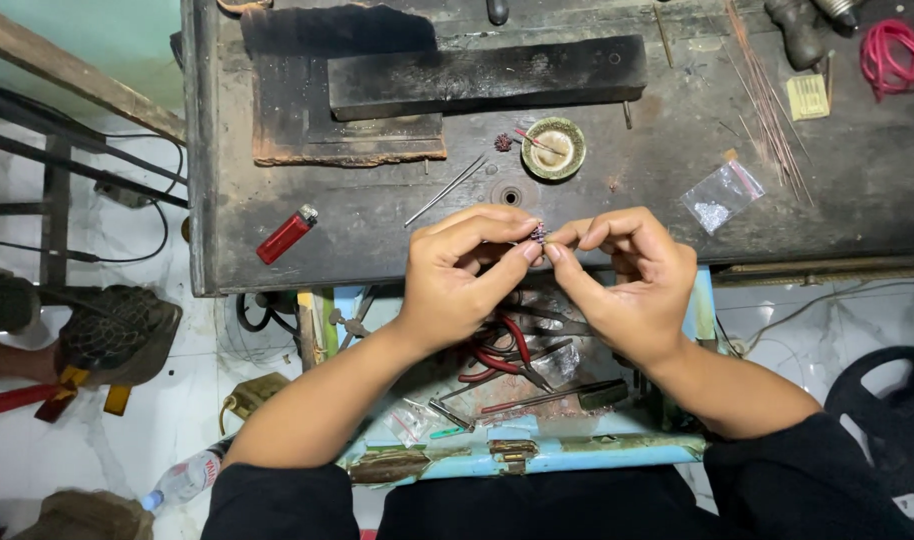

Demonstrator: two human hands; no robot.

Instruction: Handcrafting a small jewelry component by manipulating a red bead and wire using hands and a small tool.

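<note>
A tiny beaded piece [539,234], dark with reddish flecks and a spiky, clustered surface, is pinched between both hands just above the near edge of a scarred dark worktop [617,190]. It looks very light and easy to drop, and probably delicate; its rough texture should give grip, and the outer edges, where the fingertips meet it now, seem the safest place to hold it. The left hand [457,275] closes thumb and forefinger on it from one side; the right hand [627,280] does the same from the other, the remaining fingers curled loosely. Most of the piece is hidden by the fingertips, so its exact form cannot be told.

Just beyond the hands lie thin metal tweezers [445,190], a small round dish [553,148] and, beside it, a second spiky cluster [503,142]. A red lighter [286,235] rests to the left, a small clear plastic bag [722,195] to the right, with a bundle of fine wires [767,110] and a coil of red cord [895,55] farther off. A long dark block [487,75] sits at the back. Below the wrists, a light-blue drawer [537,450] holds red-handled pliers [507,350] and other tools. A plastic bottle [182,480] lies on the tiled floor [177,400].
</note>
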